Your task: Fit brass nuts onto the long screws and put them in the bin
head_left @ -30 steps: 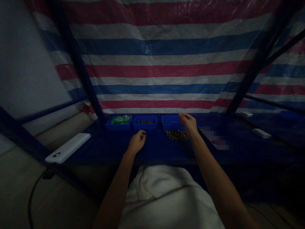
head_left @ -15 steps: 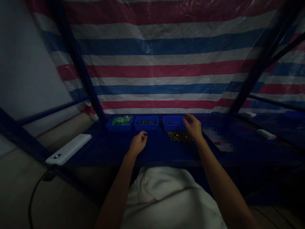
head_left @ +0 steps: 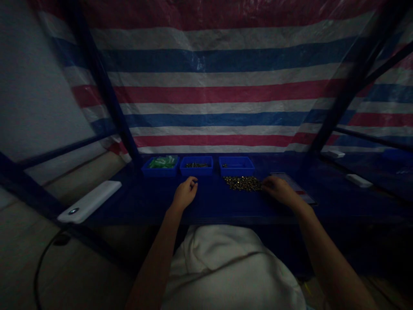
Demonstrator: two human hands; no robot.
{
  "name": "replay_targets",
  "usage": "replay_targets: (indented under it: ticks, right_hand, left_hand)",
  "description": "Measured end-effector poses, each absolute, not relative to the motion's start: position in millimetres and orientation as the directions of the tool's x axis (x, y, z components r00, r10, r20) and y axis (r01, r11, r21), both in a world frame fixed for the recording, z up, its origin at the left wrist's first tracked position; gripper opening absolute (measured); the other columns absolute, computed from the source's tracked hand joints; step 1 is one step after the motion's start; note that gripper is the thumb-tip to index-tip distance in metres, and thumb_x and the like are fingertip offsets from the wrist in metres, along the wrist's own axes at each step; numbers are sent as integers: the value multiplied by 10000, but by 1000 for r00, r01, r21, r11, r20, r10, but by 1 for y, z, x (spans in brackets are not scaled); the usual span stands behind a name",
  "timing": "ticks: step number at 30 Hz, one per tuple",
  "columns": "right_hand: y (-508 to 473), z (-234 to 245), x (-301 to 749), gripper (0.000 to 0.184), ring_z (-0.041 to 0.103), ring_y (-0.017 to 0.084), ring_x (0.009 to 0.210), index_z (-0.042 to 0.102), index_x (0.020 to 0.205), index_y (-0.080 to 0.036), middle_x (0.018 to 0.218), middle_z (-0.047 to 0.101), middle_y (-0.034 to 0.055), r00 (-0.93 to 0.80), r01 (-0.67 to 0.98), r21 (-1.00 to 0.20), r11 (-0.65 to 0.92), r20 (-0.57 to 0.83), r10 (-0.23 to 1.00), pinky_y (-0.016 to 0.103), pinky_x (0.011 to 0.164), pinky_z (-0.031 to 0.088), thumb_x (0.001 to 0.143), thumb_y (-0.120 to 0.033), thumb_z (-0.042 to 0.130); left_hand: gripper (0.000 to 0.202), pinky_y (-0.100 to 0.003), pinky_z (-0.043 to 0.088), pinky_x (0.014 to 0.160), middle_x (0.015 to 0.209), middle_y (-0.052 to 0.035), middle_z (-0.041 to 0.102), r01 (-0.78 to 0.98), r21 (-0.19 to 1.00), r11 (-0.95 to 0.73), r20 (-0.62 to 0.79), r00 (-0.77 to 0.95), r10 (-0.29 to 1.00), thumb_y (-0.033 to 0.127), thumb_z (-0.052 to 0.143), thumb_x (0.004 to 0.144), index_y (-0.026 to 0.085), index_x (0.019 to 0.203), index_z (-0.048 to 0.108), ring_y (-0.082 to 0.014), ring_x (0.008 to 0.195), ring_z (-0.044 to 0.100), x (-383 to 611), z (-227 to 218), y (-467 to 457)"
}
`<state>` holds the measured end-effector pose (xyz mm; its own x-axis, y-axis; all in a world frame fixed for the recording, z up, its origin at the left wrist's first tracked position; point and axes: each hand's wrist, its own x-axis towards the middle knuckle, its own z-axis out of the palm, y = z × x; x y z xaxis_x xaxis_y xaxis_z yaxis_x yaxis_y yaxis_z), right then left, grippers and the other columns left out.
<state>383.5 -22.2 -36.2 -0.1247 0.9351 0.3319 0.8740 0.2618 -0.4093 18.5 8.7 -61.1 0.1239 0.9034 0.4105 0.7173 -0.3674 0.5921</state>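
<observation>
A pile of small brass-coloured metal pieces (head_left: 242, 183) lies on the blue tabletop; their exact kind is too small and dark to tell. At its right edge, my right hand (head_left: 280, 190) has its fingertips pinched together against the pieces. My left hand (head_left: 185, 193) rests low over the table, left of the pile, with thumb and fingers curled together; anything between them is hidden. Behind the pile stands a blue bin (head_left: 237, 171) with a few small pieces in its left corner. A middle bin (head_left: 196, 171) holds small metal parts.
Farther left, another blue bin (head_left: 160, 172) contains green and clear plastic packets. A white device (head_left: 92, 201) lies at the table's left end. Beneath my right hand is a flat phone or tablet (head_left: 301, 191). Blue frame posts (head_left: 109, 94) and a striped sheet (head_left: 206, 94) bound the workspace.
My right hand has come from the right-hand bin down and rightward to the pile's right edge. The left hand has stayed nearly in place, and the view has shifted slightly.
</observation>
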Motion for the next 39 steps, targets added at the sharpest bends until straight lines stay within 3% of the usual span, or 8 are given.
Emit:
replay_targets:
  ticks: [6, 14, 25, 39]
  right_hand:
    - [-18, -43, 371, 146, 582, 172, 737, 637, 840, -167, 849, 612, 71, -256, 839, -371, 398, 376, 891, 289, 712, 454, 769, -257, 546]
    - [-11, -42, 365, 160, 569, 159, 735, 665, 832, -182, 817, 601, 62, -341, 839, -324, 436, 310, 887, 269, 722, 452, 770, -149, 521]
    - [-7, -39, 361, 133, 553, 164, 696, 628, 742, -156, 776, 599, 73, -349, 865, -279, 417, 261, 900, 260, 682, 435, 731, -83, 517]
    - [-1, -56, 367, 121, 540, 165, 757, 553, 814, -162, 839, 568, 70, -353, 840, -304, 450, 324, 878, 270, 713, 429, 744, -83, 492]
  left_hand:
    - [209, -208, 378, 565, 678, 14, 567, 714, 594, -371, 411, 127, 903, 268, 449, 792, 191, 958, 549, -95, 566, 508, 19, -60, 8]
    - [204, -207, 383, 564, 681, 15, 567, 721, 594, -357, 400, 121, 909, 267, 448, 795, 195, 956, 551, -91, 559, 501, 19, -60, 8]
    - [203, -207, 386, 561, 663, 16, 563, 722, 593, -356, 399, 121, 909, 268, 449, 792, 195, 945, 560, -93, 557, 506, 19, -61, 9]
    - [198, -205, 389, 568, 678, 16, 576, 714, 597, -365, 398, 131, 908, 264, 454, 795, 197, 950, 558, -91, 571, 513, 19, -60, 8]
